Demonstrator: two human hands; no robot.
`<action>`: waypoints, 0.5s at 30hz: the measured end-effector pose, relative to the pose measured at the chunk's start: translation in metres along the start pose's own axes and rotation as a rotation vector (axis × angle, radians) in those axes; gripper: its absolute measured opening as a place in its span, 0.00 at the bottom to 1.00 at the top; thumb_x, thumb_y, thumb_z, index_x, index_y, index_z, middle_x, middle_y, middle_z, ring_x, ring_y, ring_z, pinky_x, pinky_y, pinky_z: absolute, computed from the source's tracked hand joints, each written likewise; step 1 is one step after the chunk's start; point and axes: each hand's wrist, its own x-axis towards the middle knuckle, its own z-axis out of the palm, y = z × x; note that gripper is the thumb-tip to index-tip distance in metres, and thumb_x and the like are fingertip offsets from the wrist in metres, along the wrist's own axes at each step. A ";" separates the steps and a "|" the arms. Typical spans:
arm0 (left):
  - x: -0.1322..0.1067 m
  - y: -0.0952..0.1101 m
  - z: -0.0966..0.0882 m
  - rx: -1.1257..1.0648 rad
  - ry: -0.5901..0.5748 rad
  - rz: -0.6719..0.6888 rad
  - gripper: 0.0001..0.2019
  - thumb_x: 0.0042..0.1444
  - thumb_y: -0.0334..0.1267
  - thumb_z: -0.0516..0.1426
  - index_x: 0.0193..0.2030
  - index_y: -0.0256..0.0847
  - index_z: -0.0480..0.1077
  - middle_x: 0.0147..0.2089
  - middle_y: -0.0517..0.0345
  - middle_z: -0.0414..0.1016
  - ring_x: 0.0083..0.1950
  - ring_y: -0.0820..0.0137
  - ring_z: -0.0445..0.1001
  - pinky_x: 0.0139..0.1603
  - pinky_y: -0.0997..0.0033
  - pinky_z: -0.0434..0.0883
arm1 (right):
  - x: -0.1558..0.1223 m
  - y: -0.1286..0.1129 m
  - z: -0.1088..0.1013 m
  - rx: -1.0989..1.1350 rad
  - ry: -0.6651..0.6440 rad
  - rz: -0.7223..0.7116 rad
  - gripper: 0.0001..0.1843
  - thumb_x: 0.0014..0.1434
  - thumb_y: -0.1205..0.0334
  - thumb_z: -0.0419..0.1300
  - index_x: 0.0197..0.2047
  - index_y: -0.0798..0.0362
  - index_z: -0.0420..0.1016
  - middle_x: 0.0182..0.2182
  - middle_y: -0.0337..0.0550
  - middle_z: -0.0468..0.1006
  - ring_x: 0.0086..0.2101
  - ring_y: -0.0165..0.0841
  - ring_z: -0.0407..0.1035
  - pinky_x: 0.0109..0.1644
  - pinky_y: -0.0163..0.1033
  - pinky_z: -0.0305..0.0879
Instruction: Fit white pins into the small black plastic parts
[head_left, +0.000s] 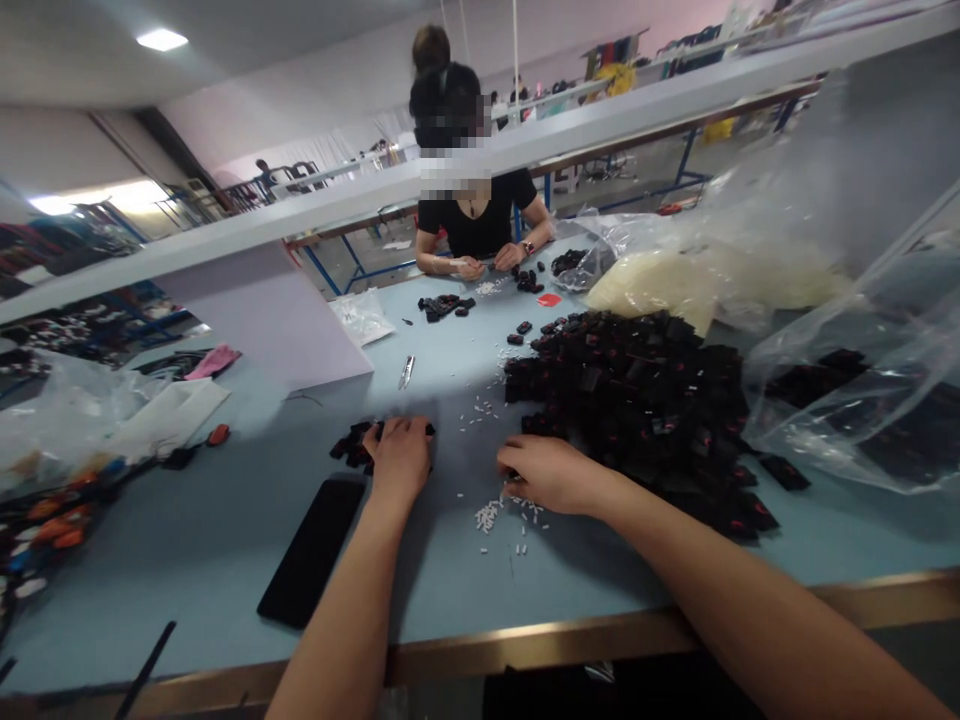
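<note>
- Left hand [401, 455]: fingers bent over the small black pile [349, 448] at its 9 o'clock; cannot tell whether they grip.
- Right hand [551, 475]: fingers curled inward; contents hidden.
- White bits [487, 517], right hand's 8 o'clock: probably light, stiff, easily scattered; pinch mid-length.
- Black pieces: probably light; take by edges.
- Large black heap [637, 390] crowds right hand's 2 o'clock; phone [311, 555], left hand's 7.

No legible txt or nos.

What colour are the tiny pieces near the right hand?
The tiny pieces are white, clearest in head view.
</note>
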 end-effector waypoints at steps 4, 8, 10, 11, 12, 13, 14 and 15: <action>-0.003 0.008 -0.005 -0.072 0.137 0.006 0.14 0.60 0.31 0.51 0.51 0.39 0.70 0.46 0.43 0.77 0.53 0.51 0.69 0.56 0.47 0.56 | 0.000 -0.006 0.004 -0.118 -0.065 0.038 0.08 0.60 0.60 0.59 0.38 0.55 0.77 0.37 0.50 0.78 0.37 0.39 0.73 0.35 0.36 0.60; -0.009 0.023 -0.005 -0.293 0.214 0.019 0.15 0.61 0.35 0.51 0.55 0.39 0.67 0.52 0.41 0.74 0.53 0.51 0.70 0.51 0.50 0.63 | 0.001 -0.009 0.010 -0.168 -0.059 0.013 0.10 0.62 0.60 0.57 0.38 0.56 0.77 0.36 0.52 0.78 0.37 0.41 0.73 0.36 0.38 0.62; -0.013 0.031 -0.003 -0.476 0.216 0.096 0.16 0.61 0.35 0.51 0.55 0.39 0.66 0.51 0.42 0.73 0.52 0.55 0.71 0.51 0.54 0.66 | 0.001 -0.009 0.013 -0.181 -0.046 -0.003 0.10 0.61 0.61 0.56 0.38 0.57 0.77 0.36 0.53 0.78 0.36 0.41 0.74 0.35 0.38 0.62; -0.015 0.035 -0.003 -0.567 0.206 0.122 0.16 0.61 0.35 0.51 0.55 0.39 0.66 0.50 0.44 0.73 0.50 0.57 0.72 0.50 0.56 0.67 | 0.002 -0.009 0.014 -0.182 -0.044 -0.006 0.10 0.61 0.62 0.56 0.37 0.57 0.77 0.36 0.53 0.78 0.35 0.41 0.74 0.35 0.38 0.62; -0.017 0.037 -0.002 -0.652 0.188 0.135 0.16 0.61 0.35 0.52 0.55 0.40 0.66 0.49 0.45 0.73 0.49 0.59 0.72 0.50 0.57 0.68 | 0.002 -0.009 0.014 -0.179 -0.042 -0.007 0.09 0.60 0.62 0.56 0.37 0.58 0.76 0.35 0.53 0.78 0.35 0.41 0.74 0.34 0.38 0.62; -0.019 0.039 -0.002 -0.732 0.166 0.132 0.16 0.61 0.35 0.52 0.55 0.40 0.67 0.49 0.46 0.73 0.49 0.60 0.72 0.50 0.59 0.69 | 0.002 -0.008 0.013 -0.171 -0.039 -0.003 0.09 0.59 0.62 0.57 0.36 0.58 0.76 0.35 0.52 0.78 0.34 0.41 0.74 0.34 0.38 0.62; -0.020 0.041 -0.002 -0.810 0.141 0.116 0.16 0.61 0.36 0.52 0.55 0.41 0.67 0.49 0.48 0.73 0.49 0.61 0.72 0.50 0.59 0.69 | 0.003 -0.008 0.012 -0.156 -0.033 0.007 0.09 0.58 0.63 0.57 0.36 0.58 0.76 0.35 0.52 0.78 0.34 0.41 0.74 0.34 0.38 0.61; -0.020 0.042 -0.003 -0.891 0.109 0.087 0.16 0.61 0.37 0.52 0.54 0.42 0.68 0.49 0.49 0.73 0.49 0.62 0.72 0.50 0.60 0.69 | 0.003 -0.007 0.011 -0.131 -0.020 0.021 0.08 0.57 0.63 0.57 0.36 0.58 0.75 0.35 0.52 0.78 0.34 0.41 0.73 0.34 0.38 0.61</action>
